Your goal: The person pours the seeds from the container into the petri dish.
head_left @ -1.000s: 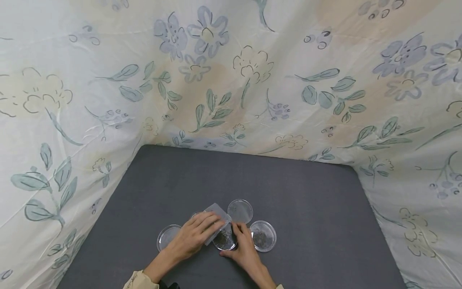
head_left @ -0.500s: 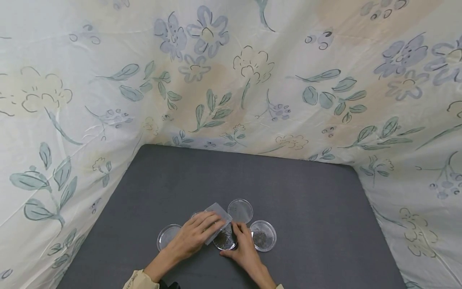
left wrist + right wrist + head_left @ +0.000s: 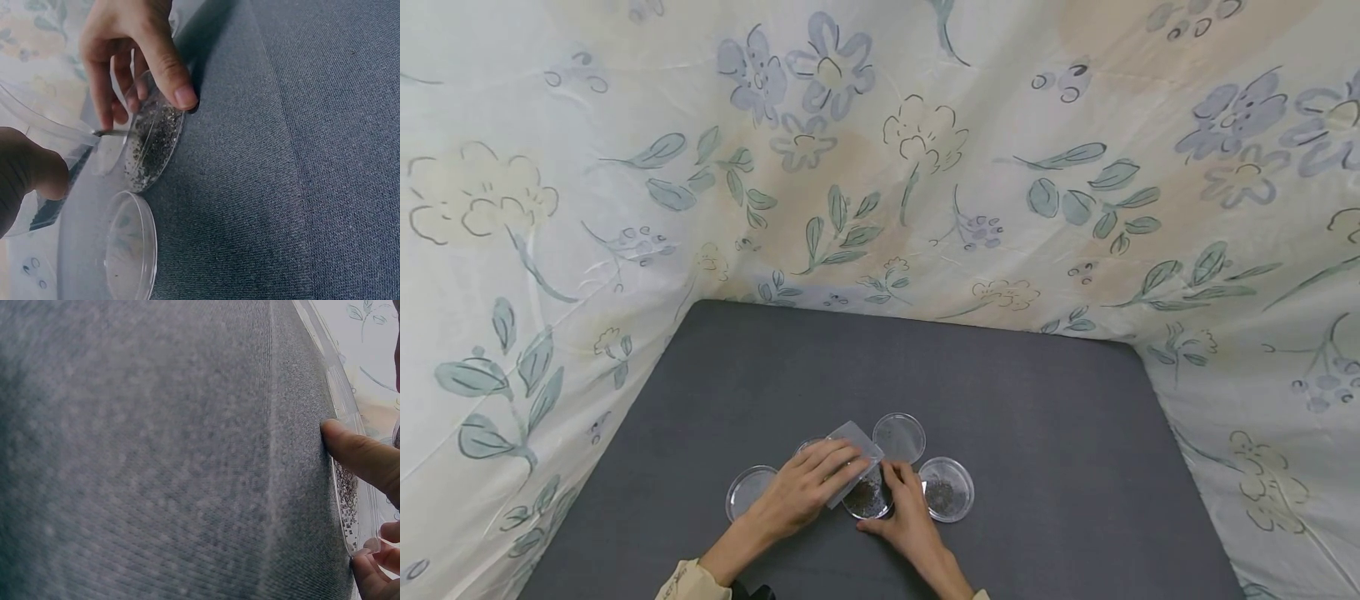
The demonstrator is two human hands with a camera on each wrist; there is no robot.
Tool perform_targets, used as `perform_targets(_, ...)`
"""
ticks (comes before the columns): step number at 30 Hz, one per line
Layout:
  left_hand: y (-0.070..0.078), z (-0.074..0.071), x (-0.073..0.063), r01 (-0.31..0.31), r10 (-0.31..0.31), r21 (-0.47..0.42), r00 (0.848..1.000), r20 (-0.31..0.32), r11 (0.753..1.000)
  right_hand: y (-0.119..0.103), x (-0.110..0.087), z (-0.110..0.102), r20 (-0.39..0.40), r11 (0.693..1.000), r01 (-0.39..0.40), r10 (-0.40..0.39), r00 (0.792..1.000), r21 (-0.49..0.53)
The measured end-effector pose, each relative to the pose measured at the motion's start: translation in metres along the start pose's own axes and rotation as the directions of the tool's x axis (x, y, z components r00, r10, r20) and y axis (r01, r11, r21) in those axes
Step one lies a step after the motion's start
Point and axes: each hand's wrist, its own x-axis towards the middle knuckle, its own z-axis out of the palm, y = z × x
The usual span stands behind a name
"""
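Observation:
In the head view my left hand (image 3: pixel 805 490) grips a clear plastic box (image 3: pixel 852 432), tilted above a round clear petri dish (image 3: pixel 867 498). Dark and silvery flakes lie in that dish. My right hand (image 3: pixel 912 515) holds the dish by its rim, thumb at the near side and fingers on the far side. The left wrist view shows my left thumb (image 3: pixel 47 175) on the box wall, with dark material behind it. A thin dark strip at the box's edge reaches over the flakes (image 3: pixel 156 140); I cannot tell what it is. The left fingertips are hidden there.
To the right sits another petri dish (image 3: pixel 947 496) with dark flakes. A clear dish (image 3: pixel 899 437) lies behind, and another (image 3: pixel 747 490) at left is partly covered by the left hand. Grey cloth (image 3: pixel 1037 433) covers the table; a floral curtain (image 3: pixel 880 167) encloses it.
Both hands keep their places, and so does the dish. The box appears to shift very slightly to the right.

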Motion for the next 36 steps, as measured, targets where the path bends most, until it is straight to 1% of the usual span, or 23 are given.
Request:
perform_targets(18, -0.0001, 0.0034, -0.0012, -0.003, 0.003, -0.001, 1.0, 0.004, 1.0, 0.0032, 0.0006, 0.001, 0.017, 1.0, -0.005, 0.005, 1.0, 0.004)
perform_targets(22, 0.0001, 0.0032, -0.0026, 0.009, -0.008, -0.008, 1.0, 0.024, 1.0, 0.0037, 0.0004, 0.0021, 0.011, 1.0, 0.0, 0.0, 1.0, -0.004)
perform_targets(31, -0.0001, 0.0029, -0.0035, 0.017, -0.017, -0.015, 0.999, 0.036, 1.0, 0.0029, 0.0005, 0.0026, 0.004, 1.0, -0.002, 0.002, 1.0, -0.012)
perform_targets(34, -0.0012, 0.0034, -0.0036, 0.03, -0.029, -0.039, 0.999, 0.032, 0.999, 0.0028, 0.0006, 0.0026, 0.003, 1.0, -0.001, 0.001, 1.0, -0.011)
perform_targets(36, -0.0021, 0.0037, -0.0047, 0.053, -0.051, -0.072, 0.998, 0.031, 0.996, 0.0028, 0.0005, 0.0026, 0.006, 1.0, -0.002, 0.002, 1.0, -0.012)
